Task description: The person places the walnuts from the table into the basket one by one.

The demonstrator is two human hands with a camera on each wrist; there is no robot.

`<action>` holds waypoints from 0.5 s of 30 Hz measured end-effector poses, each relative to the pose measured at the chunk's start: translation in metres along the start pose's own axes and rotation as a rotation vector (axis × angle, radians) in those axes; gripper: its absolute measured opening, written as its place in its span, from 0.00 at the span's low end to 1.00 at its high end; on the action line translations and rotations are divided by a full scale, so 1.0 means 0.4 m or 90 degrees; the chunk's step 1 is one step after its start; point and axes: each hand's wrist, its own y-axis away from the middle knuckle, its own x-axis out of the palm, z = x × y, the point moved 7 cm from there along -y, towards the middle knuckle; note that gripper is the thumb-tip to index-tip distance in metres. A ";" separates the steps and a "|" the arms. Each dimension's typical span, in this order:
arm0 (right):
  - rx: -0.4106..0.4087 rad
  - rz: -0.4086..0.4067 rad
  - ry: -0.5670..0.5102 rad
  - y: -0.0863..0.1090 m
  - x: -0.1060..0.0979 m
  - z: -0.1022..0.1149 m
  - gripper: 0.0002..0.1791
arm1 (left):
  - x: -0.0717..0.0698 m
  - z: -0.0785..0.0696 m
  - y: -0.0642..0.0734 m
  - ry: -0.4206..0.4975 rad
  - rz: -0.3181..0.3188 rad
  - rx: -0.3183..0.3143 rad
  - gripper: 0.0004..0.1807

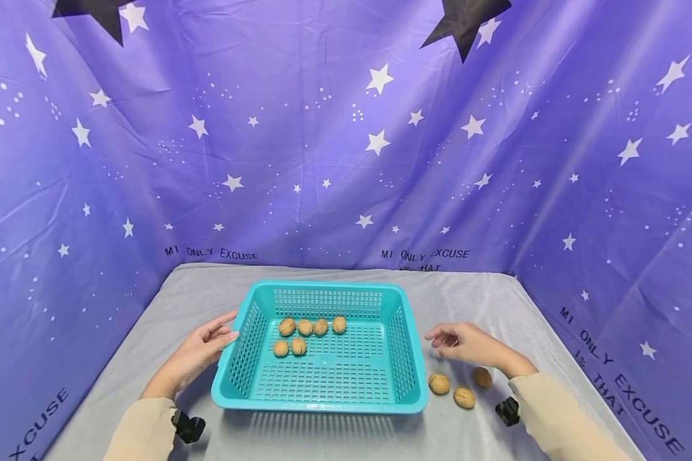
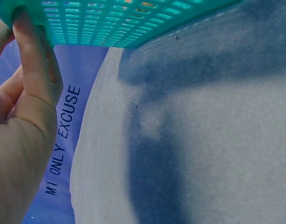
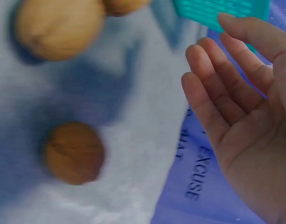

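A turquoise plastic basket (image 1: pixel 323 407) with slotted walls stands on the grey cloth. Several walnuts (image 1: pixel 298 346) lie in its left and back part, in two short rows. At the basket's left rim, my left hand (image 1: pixel 198 351) pinches the edge; the left wrist view shows the fingertips (image 2: pixel 22 21) right under the rim. My right hand (image 1: pixel 467 344) hovers to the right of the basket, fingers loosely bent and holding nothing. Below it on the cloth lie three walnuts: one near the basket (image 1: pixel 439 384), one in front (image 1: pixel 464 397), and a darker one (image 3: pixel 75 152) under the wrist.
Grey cloth (image 1: pixel 461 294) covers the table. Purple star-printed curtains (image 1: pixel 323 160) enclose the back and both sides. Each wrist wears a small black camera, such as the one on the left sleeve (image 1: pixel 188 427).
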 end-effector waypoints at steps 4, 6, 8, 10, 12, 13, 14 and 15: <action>0.036 0.053 -0.050 0.023 0.038 -0.033 0.16 | 0.001 0.000 0.002 0.003 0.003 0.004 0.38; 0.051 0.079 -0.072 0.033 0.055 -0.045 0.17 | 0.002 0.000 0.004 0.004 0.004 0.004 0.38; 0.062 0.101 -0.088 0.040 0.068 -0.053 0.16 | 0.002 0.001 0.005 0.005 0.005 0.004 0.38; 0.065 0.116 -0.099 0.044 0.079 -0.054 0.15 | 0.002 0.001 0.005 0.006 0.005 0.004 0.38; 0.068 0.131 -0.112 0.046 0.088 -0.051 0.15 | 0.003 0.000 0.004 0.010 0.005 0.006 0.38; 0.072 0.137 -0.116 0.046 0.091 -0.049 0.15 | 0.003 -0.001 0.004 0.010 0.005 0.006 0.38; 0.076 0.143 -0.118 0.046 0.094 -0.047 0.15 | 0.003 -0.001 0.004 0.011 0.005 0.006 0.38; 0.081 0.147 -0.117 0.046 0.097 -0.044 0.14 | 0.003 -0.002 0.004 0.012 0.004 0.006 0.38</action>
